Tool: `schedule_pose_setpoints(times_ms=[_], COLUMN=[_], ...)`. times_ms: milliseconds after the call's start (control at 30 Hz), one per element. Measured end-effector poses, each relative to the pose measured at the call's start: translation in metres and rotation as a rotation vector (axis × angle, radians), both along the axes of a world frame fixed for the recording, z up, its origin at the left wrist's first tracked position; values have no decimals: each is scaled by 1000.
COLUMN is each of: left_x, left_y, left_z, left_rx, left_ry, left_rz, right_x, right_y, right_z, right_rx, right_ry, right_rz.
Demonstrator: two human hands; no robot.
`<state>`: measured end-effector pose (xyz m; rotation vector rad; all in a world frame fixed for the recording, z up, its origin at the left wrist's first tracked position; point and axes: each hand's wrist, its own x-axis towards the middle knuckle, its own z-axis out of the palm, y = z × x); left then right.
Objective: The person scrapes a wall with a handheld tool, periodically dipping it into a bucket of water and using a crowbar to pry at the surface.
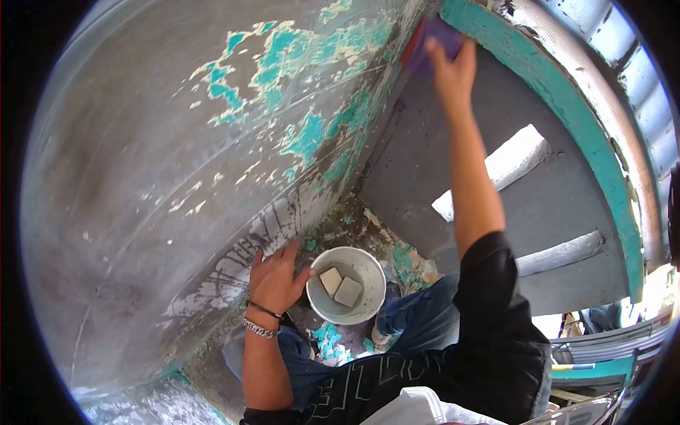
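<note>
My right hand (pixel 451 64) reaches up to the corner at the top, its fingers wrapped round a purple block (pixel 438 41) with a red edge. The block lies against the dark grey panel (pixel 418 142) close to the turquoise rim (pixel 545 88). Lower down, my left hand (pixel 276 276) has its fingers spread against the grey wall (pixel 142 191), holding nothing. Beside it stands a white bucket (pixel 381 283) with two pale blocks (pixel 340 286) inside. Patches of turquoise paint (pixel 283 53) show on the wall.
Two white bars (pixel 520 156) cross the panel on the right. Turquoise paint flakes (pixel 329 341) lie on the floor below the bucket, between my legs. Stacked rails (pixel 609 347) and corrugated sheeting (pixel 602 28) are at the right edge.
</note>
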<state>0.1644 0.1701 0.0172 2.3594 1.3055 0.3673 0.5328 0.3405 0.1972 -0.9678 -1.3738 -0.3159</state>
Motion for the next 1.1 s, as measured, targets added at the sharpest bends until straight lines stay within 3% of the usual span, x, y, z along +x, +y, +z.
schedule_pose_setpoints(times_ms=[100, 233, 333, 600, 833, 1000, 1100], left_x=[0, 4, 7, 8, 6, 9, 17], left_y=[5, 6, 1, 7, 6, -4, -9], left_z=[-5, -3, 5, 26, 31, 28, 24], left_rx=[-27, -34, -46, -108, -167, -194, -188], left_ry=[-11, -15, 16, 23, 80, 142, 164], left_rz=[31, 6, -43, -122, -157, -114, -92], right_x=[-12, 0, -9, -28, -25, -36, -44], right_y=[21, 50, 46, 25, 17, 7, -21], right_z=[88, 63, 6, -137, -303, -383, -462], right_rx=[-56, 107, 172, -151, -289, -367, -784], right_ry=[-79, -189, -306, -40, 5, 167, 34], right_rz=[-321, -511, -650, -519, -510, -396, -487])
